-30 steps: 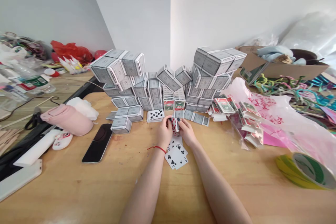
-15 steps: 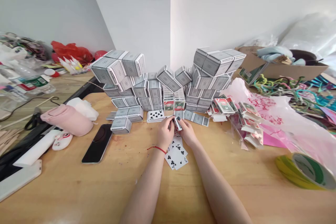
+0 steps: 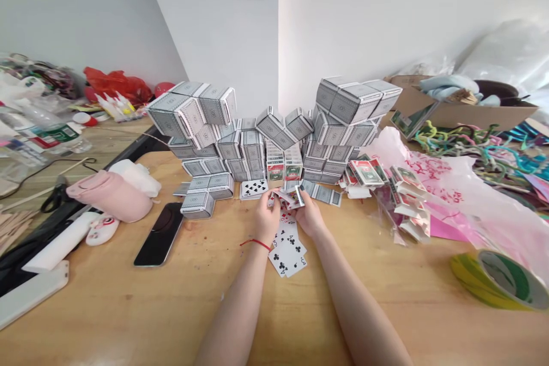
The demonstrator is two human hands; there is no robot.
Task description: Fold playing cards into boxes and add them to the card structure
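Observation:
My left hand [image 3: 266, 218] and my right hand [image 3: 309, 216] are close together over the wooden table [image 3: 128, 309], both pinching a small bundle of playing cards [image 3: 288, 199] between them. The cards fan out a little at the fingertips. Under my wrists lie several face-up club cards [image 3: 288, 249]. Just behind my hands rise stacks of grey card cubes [image 3: 240, 137]. A face-up spade card [image 3: 254, 188] lies left of my hands.
A black phone [image 3: 158, 233] and a pink pouch [image 3: 109, 195] lie to the left. Boxed card packs [image 3: 403, 194] and a pink plastic bag [image 3: 454, 194] sit on the right, with a tape roll [image 3: 500, 286] near the right edge and a cardboard box [image 3: 454, 106] behind.
The cards between my hands have spread from a tight bundle into a loose fan. My hands have parted slightly. Nothing else has moved.

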